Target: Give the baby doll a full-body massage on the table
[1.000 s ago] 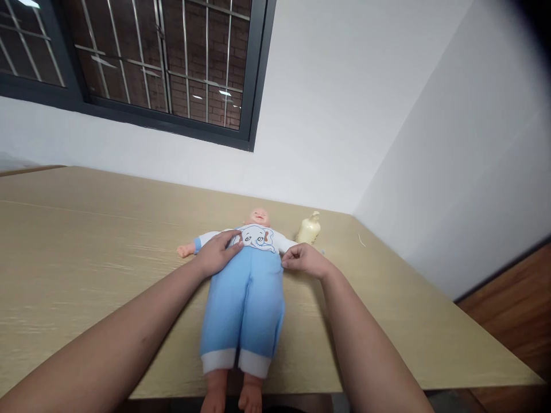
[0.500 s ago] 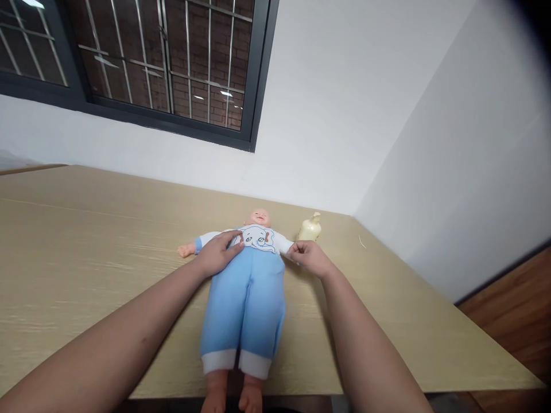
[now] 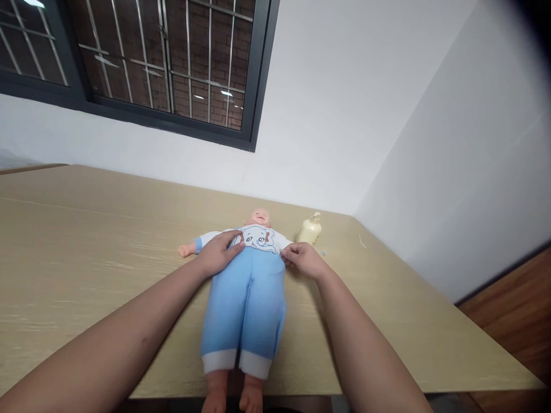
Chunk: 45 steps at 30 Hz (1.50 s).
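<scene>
A baby doll [image 3: 245, 304] in light blue trousers lies on its back, its feet toward me. Its white shirt [image 3: 256, 238] carries an elephant face. My left hand [image 3: 221, 252] rests on the doll's side and chest, fingers and thumb spread and lying flat. At the other side of the waist, my right hand [image 3: 303, 259] is closed in a pinch on the edge of the shirt; the fingertips partly hide what is gripped. The doll's forearm on that side is hidden behind my right hand. A cream pump bottle [image 3: 309, 229] stands just beyond that hand.
The doll lies on a wood-toned table [image 3: 107, 252], its feet reaching over the front edge. A thin white strip [image 3: 362, 241] lies to the right, and a small blue bit [image 3: 323, 252] shows near the bottle. White walls [image 3: 327, 115] and a barred window [image 3: 163, 57] stand behind.
My right hand has shifted slightly left, from the doll's sleeve to the side of its shirt. A small blue bit now shows beside that hand. My left hand has stayed put.
</scene>
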Tool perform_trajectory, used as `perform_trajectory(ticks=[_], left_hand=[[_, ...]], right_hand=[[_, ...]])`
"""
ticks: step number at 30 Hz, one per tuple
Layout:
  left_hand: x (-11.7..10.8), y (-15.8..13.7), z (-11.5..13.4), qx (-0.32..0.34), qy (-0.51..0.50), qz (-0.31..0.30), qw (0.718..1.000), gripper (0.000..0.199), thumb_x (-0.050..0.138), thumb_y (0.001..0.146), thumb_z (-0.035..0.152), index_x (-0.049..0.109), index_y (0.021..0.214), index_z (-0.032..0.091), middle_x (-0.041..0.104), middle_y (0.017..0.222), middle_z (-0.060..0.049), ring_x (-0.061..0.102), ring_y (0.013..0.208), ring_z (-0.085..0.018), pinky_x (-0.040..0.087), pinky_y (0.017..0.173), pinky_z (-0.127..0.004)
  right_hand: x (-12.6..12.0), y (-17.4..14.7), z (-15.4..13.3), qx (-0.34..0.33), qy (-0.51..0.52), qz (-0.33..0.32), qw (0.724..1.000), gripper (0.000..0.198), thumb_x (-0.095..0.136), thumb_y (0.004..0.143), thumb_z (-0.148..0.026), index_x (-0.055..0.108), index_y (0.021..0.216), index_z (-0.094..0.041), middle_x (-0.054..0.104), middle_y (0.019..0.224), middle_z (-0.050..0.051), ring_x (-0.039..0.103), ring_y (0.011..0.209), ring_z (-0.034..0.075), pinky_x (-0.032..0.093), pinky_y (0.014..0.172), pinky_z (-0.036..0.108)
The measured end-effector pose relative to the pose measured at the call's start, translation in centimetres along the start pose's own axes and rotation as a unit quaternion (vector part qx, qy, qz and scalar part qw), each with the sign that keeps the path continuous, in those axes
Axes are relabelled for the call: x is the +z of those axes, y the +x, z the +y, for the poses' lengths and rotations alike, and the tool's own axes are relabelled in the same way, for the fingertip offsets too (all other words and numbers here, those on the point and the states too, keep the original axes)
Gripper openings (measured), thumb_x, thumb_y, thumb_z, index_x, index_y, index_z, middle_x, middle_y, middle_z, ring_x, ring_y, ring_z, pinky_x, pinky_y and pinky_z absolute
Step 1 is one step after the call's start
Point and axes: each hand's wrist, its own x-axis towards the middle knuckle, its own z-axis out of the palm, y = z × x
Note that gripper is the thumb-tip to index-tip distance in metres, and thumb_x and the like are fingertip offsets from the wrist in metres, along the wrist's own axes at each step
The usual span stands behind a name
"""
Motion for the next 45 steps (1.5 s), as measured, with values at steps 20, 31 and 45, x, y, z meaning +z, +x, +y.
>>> perform_trajectory(ticks=[20, 31, 45], left_hand=[[0.0, 0.1, 0.0, -0.001, 0.002, -0.008, 1.000, 0.061, 0.042, 0.094, 0.061, 0.052, 0.138, 0.021, 0.056, 0.142, -0.007, 0.050, 0.132, -0.026, 0.036, 0.112, -0.039], [-0.1, 0.0, 0.2, -0.002, 0.006, -0.008, 1.000, 0.062, 0.041, 0.094, 0.061, 0.053, 0.138, 0.020, 0.056, 0.142, -0.007, 0.051, 0.131, -0.027, 0.036, 0.112, -0.038], [0.2, 0.2, -0.2, 0.005, 0.006, -0.001, 1.000, 0.062, 0.041, 0.093, 0.062, 0.054, 0.138, 0.022, 0.058, 0.140, -0.006, 0.051, 0.131, -0.028, 0.036, 0.112, -0.040]], right_hand=[[-6.2, -0.4, 2.1, -0.069, 0.044, 0.364, 0.928, 0.025, 0.063, 0.077, -0.043, 0.061, 0.076, -0.018, 0.057, 0.067, -0.002, 0.047, 0.058, 0.011, 0.039, 0.056, 0.023], [-10.4, -1.1, 12.2, 0.164, -0.108, 0.404, 0.893, 0.031, 0.063, 0.070, -0.045, 0.074, 0.079, -0.018, 0.073, 0.077, 0.006, 0.060, 0.067, 0.020, 0.043, 0.061, 0.030], [-10.6, 0.0, 12.8, 0.225, -0.235, 0.284, 0.902, 0.031, 0.059, 0.081, -0.037, 0.076, 0.105, -0.029, 0.073, 0.115, 0.006, 0.066, 0.101, 0.027, 0.045, 0.085, 0.036]])
